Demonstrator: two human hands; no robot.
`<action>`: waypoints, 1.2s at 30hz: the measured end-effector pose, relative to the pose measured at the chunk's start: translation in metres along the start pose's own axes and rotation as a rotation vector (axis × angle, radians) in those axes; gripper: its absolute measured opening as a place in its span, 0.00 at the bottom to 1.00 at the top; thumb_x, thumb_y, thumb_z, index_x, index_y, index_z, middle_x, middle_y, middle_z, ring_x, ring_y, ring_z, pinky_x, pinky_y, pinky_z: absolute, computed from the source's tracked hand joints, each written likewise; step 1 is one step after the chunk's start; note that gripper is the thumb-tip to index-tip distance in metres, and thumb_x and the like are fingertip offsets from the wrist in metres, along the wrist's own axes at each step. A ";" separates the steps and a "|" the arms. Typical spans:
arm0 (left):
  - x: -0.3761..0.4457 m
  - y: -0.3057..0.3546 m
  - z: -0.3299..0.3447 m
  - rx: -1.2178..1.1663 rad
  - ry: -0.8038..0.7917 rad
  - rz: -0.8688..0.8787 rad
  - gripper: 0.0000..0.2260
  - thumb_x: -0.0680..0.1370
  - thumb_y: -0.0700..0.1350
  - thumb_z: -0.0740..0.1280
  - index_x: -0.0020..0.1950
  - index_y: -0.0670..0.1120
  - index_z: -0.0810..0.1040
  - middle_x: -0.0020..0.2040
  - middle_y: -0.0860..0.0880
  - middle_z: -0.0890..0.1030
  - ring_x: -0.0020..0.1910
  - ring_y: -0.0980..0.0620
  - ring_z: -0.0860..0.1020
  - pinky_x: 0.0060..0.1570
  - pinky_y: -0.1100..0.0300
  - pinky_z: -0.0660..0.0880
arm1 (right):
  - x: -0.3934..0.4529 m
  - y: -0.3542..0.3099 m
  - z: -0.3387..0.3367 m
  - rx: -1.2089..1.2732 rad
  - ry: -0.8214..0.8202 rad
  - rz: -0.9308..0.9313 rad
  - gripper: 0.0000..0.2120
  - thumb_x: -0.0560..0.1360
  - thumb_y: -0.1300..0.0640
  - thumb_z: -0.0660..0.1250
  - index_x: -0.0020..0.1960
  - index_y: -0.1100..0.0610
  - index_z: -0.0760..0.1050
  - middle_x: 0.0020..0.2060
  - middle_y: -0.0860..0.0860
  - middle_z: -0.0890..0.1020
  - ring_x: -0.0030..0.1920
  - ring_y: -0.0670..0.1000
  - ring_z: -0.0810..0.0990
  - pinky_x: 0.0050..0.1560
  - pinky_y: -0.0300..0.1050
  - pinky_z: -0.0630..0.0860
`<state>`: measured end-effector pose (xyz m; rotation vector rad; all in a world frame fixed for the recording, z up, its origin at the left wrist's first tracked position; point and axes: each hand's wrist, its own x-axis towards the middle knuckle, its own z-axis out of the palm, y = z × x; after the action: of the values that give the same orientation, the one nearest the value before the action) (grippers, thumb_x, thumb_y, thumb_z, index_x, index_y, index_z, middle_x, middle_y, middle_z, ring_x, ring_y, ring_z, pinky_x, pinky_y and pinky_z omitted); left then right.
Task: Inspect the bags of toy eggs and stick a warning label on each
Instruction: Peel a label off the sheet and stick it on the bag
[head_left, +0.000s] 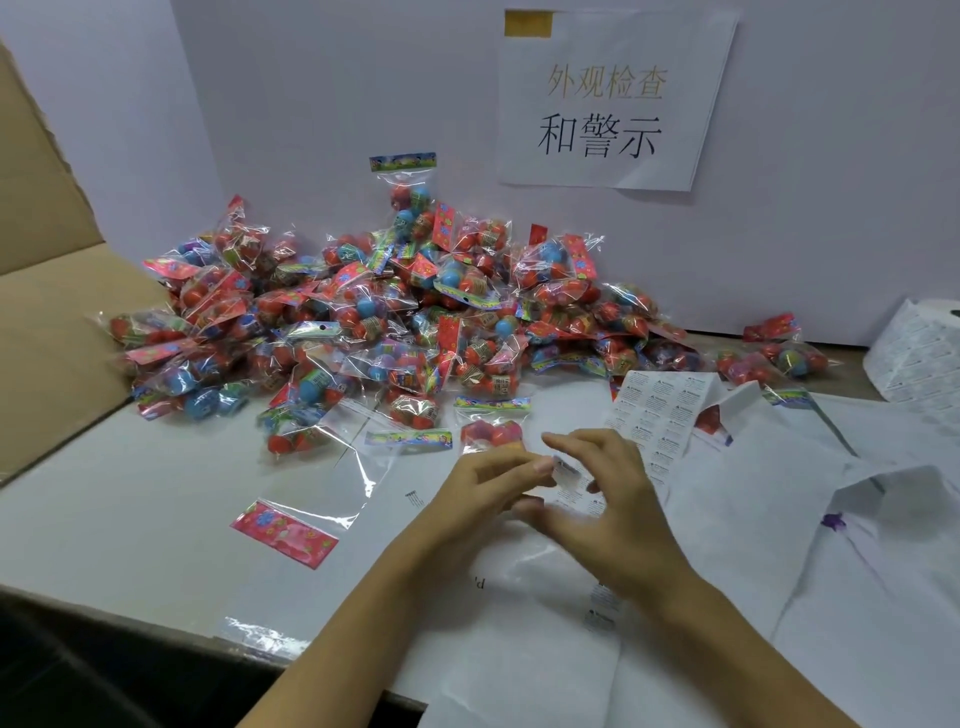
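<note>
A large pile of clear bags of toy eggs (374, 312), red and blue, lies against the back wall. One bag of eggs (491, 428) lies alone just beyond my hands. A long sheet of white warning labels (657, 415) runs from the pile toward me and passes under my right hand. My left hand (480, 486) has its fingers curled and pinches a small warning label (566, 470) at the sheet's near end. My right hand (615, 501) hovers over the sheet with fingers stretched out and thumb apart, slightly blurred.
An empty clear bag with a red header card (291, 535) lies flat at the front left. A roll of labels (919, 358) stands at the right edge. White paper sheets (857, 571) cover the right side. A cardboard flap (47, 312) rises at the left. A printed sign (608, 104) hangs on the wall.
</note>
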<state>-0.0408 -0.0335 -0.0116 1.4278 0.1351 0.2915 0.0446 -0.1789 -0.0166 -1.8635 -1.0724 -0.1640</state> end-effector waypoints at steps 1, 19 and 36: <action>0.000 0.001 0.001 -0.004 0.020 0.000 0.20 0.74 0.54 0.73 0.58 0.40 0.85 0.57 0.38 0.83 0.60 0.45 0.81 0.62 0.49 0.77 | 0.000 -0.001 0.001 0.003 -0.053 0.020 0.32 0.66 0.51 0.82 0.67 0.52 0.77 0.58 0.46 0.75 0.62 0.46 0.72 0.58 0.35 0.70; 0.010 -0.021 -0.019 0.961 0.444 0.131 0.20 0.76 0.38 0.73 0.67 0.50 0.81 0.71 0.51 0.72 0.73 0.48 0.63 0.67 0.67 0.57 | 0.004 -0.008 -0.011 0.390 -0.141 0.205 0.17 0.74 0.52 0.76 0.59 0.39 0.79 0.48 0.42 0.85 0.51 0.44 0.84 0.52 0.48 0.80; 0.006 -0.012 -0.003 0.272 0.302 0.287 0.25 0.72 0.57 0.75 0.67 0.64 0.72 0.61 0.54 0.79 0.52 0.53 0.84 0.48 0.59 0.82 | 0.014 0.014 -0.016 0.515 0.116 0.484 0.56 0.71 0.63 0.78 0.81 0.40 0.43 0.68 0.47 0.69 0.46 0.35 0.84 0.39 0.34 0.80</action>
<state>-0.0343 -0.0307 -0.0229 1.6678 0.2225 0.7486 0.0683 -0.1853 -0.0095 -1.5602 -0.4949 0.2614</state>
